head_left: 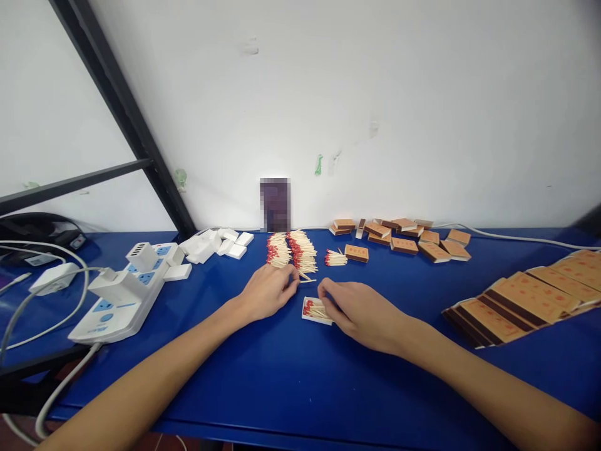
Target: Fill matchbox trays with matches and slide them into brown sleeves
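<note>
A small white matchbox tray (308, 317) sits on the blue tabletop, with red-headed matches (314, 308) lying in it. My right hand (364, 313) is at the tray's right end, fingers bent in a pinch; whatever the fingertips may hold is hidden. My left hand (270, 293) is curled closed at the near edge of two long rows of matches (303, 250). A few loose matches (307, 279) lie by its fingertips, and I cannot make out whether one is gripped. Farther back, a small fan of matches (335, 257) lies beside an orange matchbox (357, 253).
Several orange matchboxes (404, 245) are heaped at the back right. Overlapping matchbox sleeves (526, 297) spread along the right. White trays (206, 244) pile at the back left, near a power strip (126, 307) with cables. A pixelated dark rectangle (275, 205) stands against the wall.
</note>
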`<control>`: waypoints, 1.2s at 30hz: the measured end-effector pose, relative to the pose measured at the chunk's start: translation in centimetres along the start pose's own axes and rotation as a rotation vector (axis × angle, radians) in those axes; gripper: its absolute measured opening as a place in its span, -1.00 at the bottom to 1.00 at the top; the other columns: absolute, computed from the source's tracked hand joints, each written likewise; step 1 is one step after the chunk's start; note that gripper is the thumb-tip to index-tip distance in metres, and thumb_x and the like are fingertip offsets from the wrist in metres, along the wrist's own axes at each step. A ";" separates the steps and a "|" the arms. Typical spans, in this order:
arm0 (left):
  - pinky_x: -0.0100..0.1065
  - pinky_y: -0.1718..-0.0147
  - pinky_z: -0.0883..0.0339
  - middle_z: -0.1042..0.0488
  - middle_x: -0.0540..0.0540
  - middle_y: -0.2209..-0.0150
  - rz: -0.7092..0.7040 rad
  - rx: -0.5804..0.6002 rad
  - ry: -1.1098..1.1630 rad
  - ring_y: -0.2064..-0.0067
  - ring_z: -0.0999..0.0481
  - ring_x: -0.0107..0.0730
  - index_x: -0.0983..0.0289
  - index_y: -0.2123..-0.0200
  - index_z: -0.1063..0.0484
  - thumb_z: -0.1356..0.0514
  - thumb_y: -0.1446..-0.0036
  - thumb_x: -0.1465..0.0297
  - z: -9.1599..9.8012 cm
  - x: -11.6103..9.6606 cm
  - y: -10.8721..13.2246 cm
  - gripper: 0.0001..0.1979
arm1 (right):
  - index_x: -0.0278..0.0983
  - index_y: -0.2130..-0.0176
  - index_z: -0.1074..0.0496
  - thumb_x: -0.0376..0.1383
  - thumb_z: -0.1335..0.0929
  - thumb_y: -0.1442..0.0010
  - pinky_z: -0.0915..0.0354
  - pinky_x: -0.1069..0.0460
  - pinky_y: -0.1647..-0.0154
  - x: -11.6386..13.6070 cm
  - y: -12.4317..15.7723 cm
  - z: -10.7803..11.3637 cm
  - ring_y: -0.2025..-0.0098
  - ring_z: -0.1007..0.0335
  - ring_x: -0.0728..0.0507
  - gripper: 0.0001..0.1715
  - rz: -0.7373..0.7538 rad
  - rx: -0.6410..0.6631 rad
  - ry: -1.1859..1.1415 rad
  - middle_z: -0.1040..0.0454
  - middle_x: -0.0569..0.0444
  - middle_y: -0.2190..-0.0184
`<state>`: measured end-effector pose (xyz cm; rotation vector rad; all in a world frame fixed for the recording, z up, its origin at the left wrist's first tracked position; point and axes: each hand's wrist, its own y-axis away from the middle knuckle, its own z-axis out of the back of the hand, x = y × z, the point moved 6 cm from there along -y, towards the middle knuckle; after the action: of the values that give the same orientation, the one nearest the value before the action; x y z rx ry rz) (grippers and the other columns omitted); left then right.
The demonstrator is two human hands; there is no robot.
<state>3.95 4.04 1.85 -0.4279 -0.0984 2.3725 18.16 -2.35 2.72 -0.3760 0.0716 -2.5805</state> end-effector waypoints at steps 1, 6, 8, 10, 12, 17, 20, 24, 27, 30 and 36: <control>-0.41 0.47 -0.11 -0.37 -0.07 0.55 -0.005 0.016 0.049 0.51 -0.34 -0.44 0.23 0.25 -0.38 -0.05 -0.26 0.35 0.1 -0.1 0.3 -0.87 | -0.25 0.23 -0.28 -0.34 -0.14 -0.35 -0.09 0.03 0.42 -0.2 0.0 0.1 0.41 -0.36 -0.11 -0.83 0.001 -0.006 0.002 -0.47 0.05 0.42; -0.46 0.54 -0.06 -0.25 -0.12 0.59 -0.067 0.140 0.276 0.57 -0.23 -0.53 0.23 0.30 -0.40 -0.05 -0.27 0.31 0.0 -1.4 1.5 -0.82 | -0.24 0.20 -0.27 -0.34 -0.18 -0.32 -0.12 0.02 0.36 -1.4 0.0 1.4 0.39 -0.31 -0.10 -0.89 0.071 -0.038 -0.056 -0.44 0.08 0.38; -0.47 0.54 -0.05 -0.24 -0.13 0.60 -0.109 0.169 0.296 0.58 -0.21 -0.56 0.24 0.30 -0.42 -0.08 -0.25 0.30 -0.1 -2.1 1.6 -0.82 | -0.23 0.15 -0.26 -0.27 -0.20 -0.32 -0.12 0.03 0.37 -1.4 0.1 1.4 0.39 -0.30 -0.10 -0.88 0.103 -0.004 -0.095 -0.43 0.09 0.37; -0.47 0.54 -0.05 -0.23 -0.13 0.61 -0.112 0.156 0.294 0.58 -0.20 -0.56 0.24 0.28 -0.44 -0.09 -0.25 0.29 -0.1 -2.3 1.6 -0.82 | -0.22 0.11 -0.25 -0.18 -0.24 -0.31 -0.12 0.03 0.38 -1.4 0.3 1.2 0.39 -0.31 -0.10 -0.81 0.122 0.041 -0.123 -0.42 0.10 0.37; -0.46 0.53 -0.07 -0.25 -0.13 0.61 -0.072 0.098 0.297 0.58 -0.22 -0.54 0.24 0.24 -0.45 -0.06 -0.28 0.26 0.2 -1.8 1.4 -0.78 | -0.21 0.07 -0.25 -0.15 -0.27 -0.29 -0.12 0.03 0.38 -1.4 0.3 0.9 0.37 -0.32 -0.12 -0.74 0.130 0.080 -0.135 -0.41 0.11 0.37; -0.35 0.30 -0.21 -0.50 -0.01 0.39 -0.061 -0.094 0.058 0.37 -0.43 -0.42 0.22 0.13 -0.45 -0.01 -0.33 0.33 1.0 0.0 0.8 -0.76 | -0.19 0.06 -0.25 -0.14 -0.24 -0.32 -0.13 0.02 0.35 -1.7 0.2 0.5 0.34 -0.34 -0.12 -0.75 0.136 0.129 -0.131 -0.44 0.10 0.34; -0.26 0.20 -0.18 -0.52 0.07 0.21 -0.109 -0.142 -0.151 0.19 -0.45 -0.30 0.22 0.12 -0.45 -0.02 -0.33 0.37 1.0 0.4 0.6 -0.78 | -0.20 0.10 -0.26 -0.14 -0.22 -0.34 -0.14 0.00 0.33 -1.7 0.2 0.3 0.33 -0.35 -0.13 -0.78 0.150 0.146 -0.127 -0.47 0.07 0.28; -0.22 0.22 -0.15 -0.47 0.09 0.22 -0.081 -0.152 -0.258 0.17 -0.39 -0.24 0.19 0.09 -0.46 -0.03 -0.33 0.33 0.7 0.9 0.3 -0.77 | -0.21 0.09 -0.27 -0.12 -0.18 -0.36 -0.16 -0.02 0.28 -1.5 0.1 0.2 0.29 -0.37 -0.15 -0.75 0.156 0.127 -0.101 -0.48 0.03 0.24; -0.21 0.20 -0.16 -0.43 0.10 0.20 -0.064 -0.135 -0.262 0.16 -0.35 -0.23 0.17 0.09 -0.48 -0.04 -0.33 0.30 0.5 1.1 0.2 -0.76 | -0.21 0.08 -0.28 -0.08 -0.17 -0.37 -0.15 -0.03 0.30 -1.5 0.0 -0.1 0.29 -0.38 -0.17 -0.70 0.142 0.113 -0.060 -0.48 0.03 0.29; -0.20 0.19 -0.16 -0.41 0.10 0.19 -0.059 -0.108 -0.238 0.15 -0.34 -0.23 0.17 0.10 -0.47 -0.03 -0.34 0.30 0.3 1.2 0.0 -0.76 | -0.21 0.09 -0.27 -0.08 -0.14 -0.39 -0.14 -0.02 0.33 -1.5 -0.1 -0.2 0.32 -0.38 -0.17 -0.68 0.130 0.074 -0.055 -0.48 0.04 0.31; -0.19 0.18 -0.16 -0.36 0.08 0.19 -0.090 -0.057 -0.176 0.14 -0.30 -0.23 0.20 0.17 -0.42 -0.04 -0.34 0.29 0.3 0.9 0.0 -0.80 | -0.20 0.13 -0.28 -0.16 -0.10 -0.42 -0.15 0.00 0.33 -2.3 -0.7 -0.4 0.34 -0.37 -0.13 -0.72 0.071 -0.074 -0.106 -0.46 0.08 0.36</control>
<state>3.26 4.65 1.91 -0.2351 -0.2623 2.3187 19.58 -0.56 1.86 -0.5270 0.1408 -2.4884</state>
